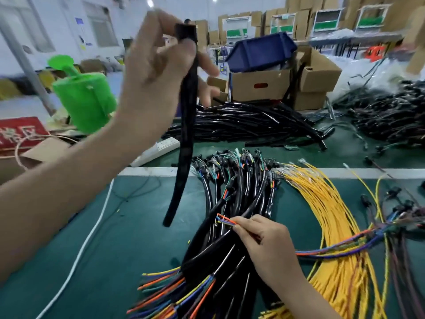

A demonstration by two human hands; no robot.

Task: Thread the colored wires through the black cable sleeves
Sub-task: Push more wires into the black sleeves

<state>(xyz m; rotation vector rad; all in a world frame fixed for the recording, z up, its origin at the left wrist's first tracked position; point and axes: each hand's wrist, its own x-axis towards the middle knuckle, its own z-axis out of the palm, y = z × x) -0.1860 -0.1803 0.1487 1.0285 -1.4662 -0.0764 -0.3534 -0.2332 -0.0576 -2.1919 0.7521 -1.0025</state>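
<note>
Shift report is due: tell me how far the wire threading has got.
Done: a heap of sleeved bundles lies on the mat, colored ends sticking out. In hand: the left hand holds a black sleeve up, the right hand pinches a colored wire bunch, not yet inside it. Left: a pile of black sleeves behind, apparently unfilled, and loose yellow wires.

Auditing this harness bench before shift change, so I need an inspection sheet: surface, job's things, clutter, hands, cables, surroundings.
Surface: green mat, mostly under wiring.
Job's things: black sleeve hangs from left hand; colored wire ends in right hand; sleeved harnesses piled beneath.
Clutter: green watering can, white power strip, cardboard boxes, blue bin.
Grippers: left hand grips sleeve's top, raised; right hand pinches wire ends.
Cables: yellow wires fanned at right; white cord crosses mat; loose black sleeves heaped behind.
Surroundings: stacked cartons at back.
</note>
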